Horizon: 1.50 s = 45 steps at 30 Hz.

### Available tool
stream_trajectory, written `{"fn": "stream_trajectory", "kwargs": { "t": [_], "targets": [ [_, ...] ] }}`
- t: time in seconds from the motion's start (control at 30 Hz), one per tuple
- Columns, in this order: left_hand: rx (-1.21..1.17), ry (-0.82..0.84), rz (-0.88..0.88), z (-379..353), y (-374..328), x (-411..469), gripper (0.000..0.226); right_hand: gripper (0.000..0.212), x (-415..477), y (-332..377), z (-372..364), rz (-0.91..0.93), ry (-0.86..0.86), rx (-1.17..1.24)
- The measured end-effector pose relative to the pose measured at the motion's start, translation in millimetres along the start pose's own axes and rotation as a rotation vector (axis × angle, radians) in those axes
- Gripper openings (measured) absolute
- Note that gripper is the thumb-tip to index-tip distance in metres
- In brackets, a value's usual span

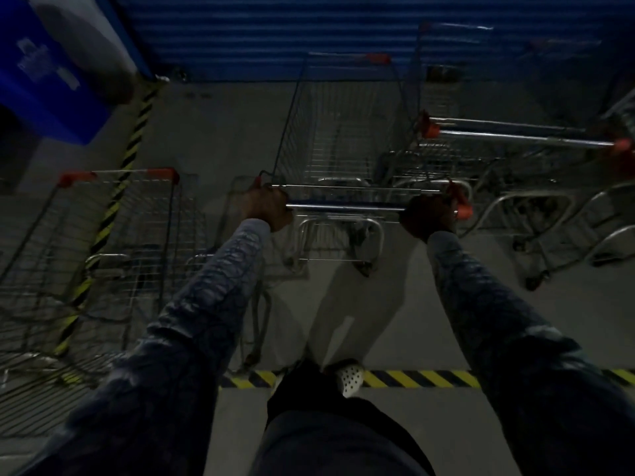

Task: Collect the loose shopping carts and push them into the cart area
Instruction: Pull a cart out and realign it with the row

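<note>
Lane of bare floor (pixel 213 132) ahead, closed at the far end by a blue ribbed wall (pixel 275 29), flanked by a parked cart (pixel 113 214) on the left and nested carts (pixel 515 139) on the right, with yellow-black floor tape (pixel 412 378) underfoot. Left hand (pixel 266 207) and right hand (pixel 429 214) both curled tight round the handle bar (pixel 343 206), one near each end. Shopping cart (pixel 338 132) directly ahead of the hands, basket reaching toward the wall between the neighbouring carts.

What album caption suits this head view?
Left hand and right hand grip the metal handle of a silver wire shopping cart, facing a blue corrugated wall.
</note>
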<state>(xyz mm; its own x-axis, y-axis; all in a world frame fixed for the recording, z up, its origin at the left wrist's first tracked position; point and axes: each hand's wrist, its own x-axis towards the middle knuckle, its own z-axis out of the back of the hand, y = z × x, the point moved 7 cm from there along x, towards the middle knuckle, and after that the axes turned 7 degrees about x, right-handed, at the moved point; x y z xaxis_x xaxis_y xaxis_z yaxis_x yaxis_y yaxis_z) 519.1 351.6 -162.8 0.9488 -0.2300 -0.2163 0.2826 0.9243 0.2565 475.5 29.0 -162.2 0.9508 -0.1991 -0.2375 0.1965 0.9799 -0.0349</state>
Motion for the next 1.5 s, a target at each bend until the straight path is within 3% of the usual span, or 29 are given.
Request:
{"fn": "stream_trajectory", "kwargs": {
  "t": [0.17, 0.37, 0.6, 0.73, 0.83, 0.93, 1.1, 1.27, 1.4, 1.5],
  "targets": [
    [-0.004, -0.091, -0.017, 3.1, -14.3, -29.6, 0.036, 0.046, -22.3, -8.1, -6.2, -0.005, 0.044, -0.014],
    [-0.066, -0.121, -0.021, -11.8, -15.7, -64.5, 0.036, 0.058, -60.1, -8.9, -13.2, 0.020, 0.033, 0.015],
    [-0.073, -0.203, -0.101, -36.4, -1.2, -124.0, 0.039, 0.055, -108.9, 4.4, -33.5, 0.061, 0.016, 0.037],
    [-0.142, -0.237, -0.116, -55.0, 13.9, -168.6, 0.068, 0.054, -157.4, 17.9, -38.1, 0.076, -0.021, 0.115],
    [-0.260, -0.291, 0.013, -66.9, 29.4, -206.4, 0.074, 0.045, -189.6, 30.1, -45.2, 0.107, -0.072, 0.126],
    [-0.262, -0.346, 0.174, -75.7, 29.4, -251.1, 0.067, 0.059, -215.3, 45.1, -55.9, 0.108, -0.071, 0.178],
    [-0.229, -0.300, 0.177, -95.0, 29.4, -300.4, 0.072, 0.104, -262.5, 62.0, -66.5, 0.173, -0.105, 0.175],
    [-0.247, -0.267, 0.221, -101.9, 34.0, -338.3, 0.081, 0.091, -300.2, 75.5, -65.6, 0.154, -0.136, 0.207],
    [-0.251, -0.277, 0.258, -108.9, 23.6, -373.9, 0.071, 0.110, -310.3, 72.3, -82.8, 0.145, -0.101, 0.223],
    [-0.229, -0.237, 0.281, -111.8, 18.9, -401.5, 0.076, 0.107, -323.6, 72.1, -87.6, 0.129, -0.076, 0.232]
  ]
}}
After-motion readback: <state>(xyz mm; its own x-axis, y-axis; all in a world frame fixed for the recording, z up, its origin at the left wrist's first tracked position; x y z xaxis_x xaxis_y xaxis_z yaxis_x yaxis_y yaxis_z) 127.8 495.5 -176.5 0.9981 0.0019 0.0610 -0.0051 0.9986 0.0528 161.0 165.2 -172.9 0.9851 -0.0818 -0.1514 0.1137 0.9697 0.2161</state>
